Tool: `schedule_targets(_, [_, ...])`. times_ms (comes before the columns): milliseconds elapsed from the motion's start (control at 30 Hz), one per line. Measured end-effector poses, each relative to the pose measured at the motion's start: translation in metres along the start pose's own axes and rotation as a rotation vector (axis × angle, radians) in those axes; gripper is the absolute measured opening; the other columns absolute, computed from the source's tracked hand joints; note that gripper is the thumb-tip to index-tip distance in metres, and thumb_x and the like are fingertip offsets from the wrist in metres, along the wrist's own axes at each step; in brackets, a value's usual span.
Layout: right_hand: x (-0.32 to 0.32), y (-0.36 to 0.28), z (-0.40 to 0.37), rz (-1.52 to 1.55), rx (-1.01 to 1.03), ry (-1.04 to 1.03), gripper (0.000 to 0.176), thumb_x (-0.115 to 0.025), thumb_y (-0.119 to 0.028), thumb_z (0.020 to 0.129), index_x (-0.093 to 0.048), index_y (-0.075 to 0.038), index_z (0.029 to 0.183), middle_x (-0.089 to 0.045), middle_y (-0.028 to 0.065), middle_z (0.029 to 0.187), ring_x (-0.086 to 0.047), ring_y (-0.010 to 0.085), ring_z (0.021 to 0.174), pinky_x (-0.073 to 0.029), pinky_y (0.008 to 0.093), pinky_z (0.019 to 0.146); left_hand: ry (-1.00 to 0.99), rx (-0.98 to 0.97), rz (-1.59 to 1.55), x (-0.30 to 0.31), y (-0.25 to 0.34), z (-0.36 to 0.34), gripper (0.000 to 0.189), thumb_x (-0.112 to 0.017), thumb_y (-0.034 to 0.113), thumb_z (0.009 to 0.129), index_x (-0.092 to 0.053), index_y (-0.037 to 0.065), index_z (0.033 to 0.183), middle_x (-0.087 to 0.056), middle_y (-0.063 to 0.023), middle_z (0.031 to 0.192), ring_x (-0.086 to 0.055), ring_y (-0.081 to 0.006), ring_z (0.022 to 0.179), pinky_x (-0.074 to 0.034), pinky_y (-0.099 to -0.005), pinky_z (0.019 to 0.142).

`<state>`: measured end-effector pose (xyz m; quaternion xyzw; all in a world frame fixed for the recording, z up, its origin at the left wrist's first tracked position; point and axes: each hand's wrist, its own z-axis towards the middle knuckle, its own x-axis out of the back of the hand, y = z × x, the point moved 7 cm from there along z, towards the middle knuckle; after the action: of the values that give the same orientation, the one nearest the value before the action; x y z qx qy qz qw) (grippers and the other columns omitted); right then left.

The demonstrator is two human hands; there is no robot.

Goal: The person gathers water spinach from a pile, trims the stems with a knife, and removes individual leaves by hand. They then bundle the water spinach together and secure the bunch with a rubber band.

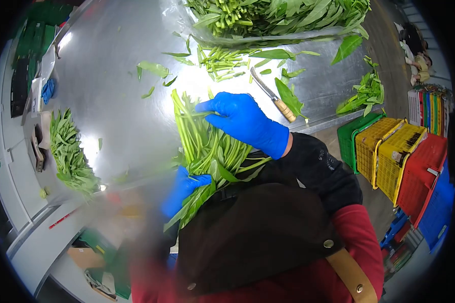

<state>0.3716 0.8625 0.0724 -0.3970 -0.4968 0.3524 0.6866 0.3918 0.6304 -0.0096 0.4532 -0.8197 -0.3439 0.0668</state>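
Note:
A bunch of water spinach (194, 139) is held in front of my apron, stems towards the table and leaves towards me. My left hand (182, 191), blue-gloved and partly smeared, is closed around its leafy lower part. Above it, my right hand (245, 123), also in a blue glove, pinches a stem of the bunch between thumb and forefinger. A curved knife with a wooden handle (285, 110) lies on the metal table (126, 40) beyond my right hand. Short cut stem pieces (221, 63) and loose leaves (155, 68) are scattered near it.
A large heap of water spinach (303, 15) rests on clear plastic at the far side. Smaller bundles sit at the table's left (71, 156) and right (366, 91). Stacked yellow crates (397, 156) and a red crate (427, 177) stand on the floor at right.

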Motion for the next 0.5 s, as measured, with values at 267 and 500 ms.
schedule_targets(267, [0.121,0.036,0.024,-0.085,-0.07,0.484,0.031,-0.067,-0.005,0.076,-0.065,-0.008,0.106,-0.059,0.0048,0.081,-0.057,0.0113,0.071,-0.045,0.0233,0.063,-0.109,-0.035,-0.039,-0.03,0.009,-0.004,0.058,-0.071,-0.011,0.066,-0.051,0.003,0.118,-0.062,-0.0061,0.101,-0.062,-0.0145,0.084,-0.054,-0.0298,0.075])
schedule_targets(500, [0.078,-0.005,0.001,-0.411,-0.291,0.09,0.058,-0.068,-0.024,0.077,-0.046,-0.015,0.129,-0.062,0.0149,0.106,-0.063,0.0287,0.089,-0.05,0.0346,0.076,-0.128,-0.032,0.047,-0.024,0.004,0.002,0.061,-0.069,-0.013,0.067,-0.048,0.004,0.122,-0.061,-0.0059,0.103,-0.061,-0.0136,0.085,-0.054,-0.0293,0.075])
